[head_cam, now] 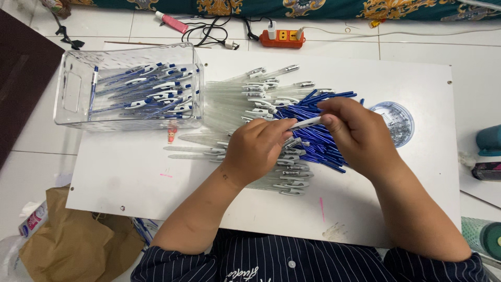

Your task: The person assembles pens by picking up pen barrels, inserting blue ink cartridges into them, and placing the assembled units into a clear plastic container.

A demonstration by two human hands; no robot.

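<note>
I look down from the head camera onto a white board laid on a tiled floor. My left hand and right hand meet over the middle of the board, both closed around one pen, a clear barrel with a white end; the left pinches one end, the right pinches the other, fingers narrow and curled.

Under and behind the hands lies a heap of clear pen barrels with clips, and just beside it, beneath the right hand, a pile of blue refills. I judge the work to be well under way but far from finished: a clear plastic bin at the upper left of the board already holds a good layer of finished pens with blue and white parts, while the loose piles on the board remain large.

To the right of the hands a round clear lid with a blue rim holds what look like tiny metal parts, too small to tell.

Off the board, at the lower left, sits a crumpled brown paper bag, with a small white tube carrying pink print just beside it. At the top an orange power strip lies on the tiles with a white plug in it, and a pink and white tube lies to its left. At the right edge are a teal container and a green cup.
</note>
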